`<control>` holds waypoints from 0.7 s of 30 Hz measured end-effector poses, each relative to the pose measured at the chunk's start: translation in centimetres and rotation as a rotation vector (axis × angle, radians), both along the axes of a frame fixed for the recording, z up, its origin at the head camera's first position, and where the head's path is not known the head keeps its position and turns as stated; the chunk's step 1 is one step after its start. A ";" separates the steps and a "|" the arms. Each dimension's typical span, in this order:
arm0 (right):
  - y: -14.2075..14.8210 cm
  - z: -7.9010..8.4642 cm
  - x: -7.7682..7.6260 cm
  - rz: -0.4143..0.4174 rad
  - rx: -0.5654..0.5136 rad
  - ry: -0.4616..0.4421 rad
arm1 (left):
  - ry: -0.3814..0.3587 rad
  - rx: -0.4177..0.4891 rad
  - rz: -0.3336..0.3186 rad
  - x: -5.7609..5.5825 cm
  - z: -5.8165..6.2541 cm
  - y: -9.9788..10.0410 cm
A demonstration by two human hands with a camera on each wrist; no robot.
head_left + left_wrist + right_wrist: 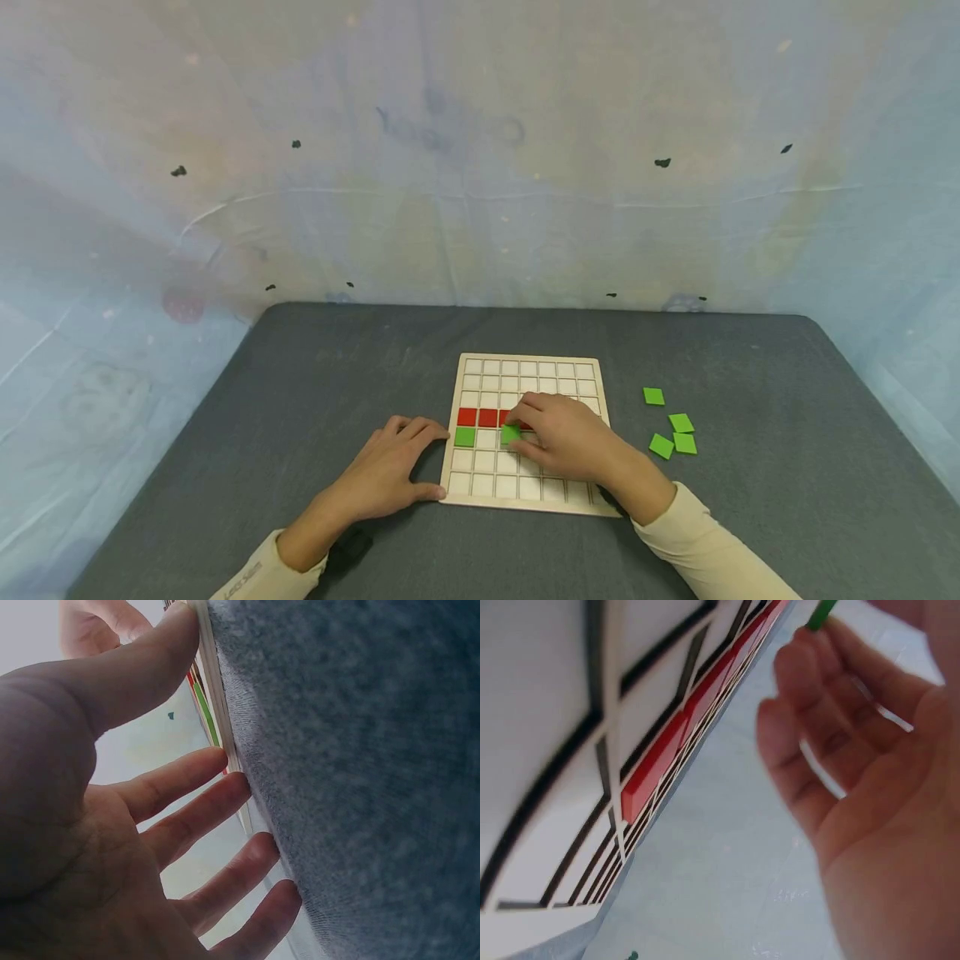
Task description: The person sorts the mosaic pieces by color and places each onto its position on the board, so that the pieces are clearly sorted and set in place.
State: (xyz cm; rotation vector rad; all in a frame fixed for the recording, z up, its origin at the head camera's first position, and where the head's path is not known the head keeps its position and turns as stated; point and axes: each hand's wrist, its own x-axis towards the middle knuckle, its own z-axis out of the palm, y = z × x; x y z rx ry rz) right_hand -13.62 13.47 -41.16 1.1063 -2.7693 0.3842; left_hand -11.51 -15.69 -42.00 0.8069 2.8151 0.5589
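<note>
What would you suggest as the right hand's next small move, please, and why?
Perhaps the right hand could ease its pinched green tile left and down into the bare cell: it lies between this tile and the placed green tile, below the red tiles in the head view, and the left hand touches the board's edge.

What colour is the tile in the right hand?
Green; the tile shows best in the head view.

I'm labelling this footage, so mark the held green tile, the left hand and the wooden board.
Held green tile (509,434): head view, its visible top face.
Left hand (388,471): head view, back of the hand.
Wooden board (525,505): head view, bare near rim.
</note>
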 end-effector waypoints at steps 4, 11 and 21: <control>-0.3 0.1 0.3 -0.024 -0.014 -0.001 | -0.003 -0.002 0.000 0.0 0.1 0.0; -0.7 0.8 0.5 -0.057 -0.081 -0.061 | -0.005 -0.009 0.008 0.1 0.4 0.0; -2.1 0.8 0.7 -0.084 -0.079 -0.055 | 0.010 -0.015 -0.003 0.1 0.6 0.1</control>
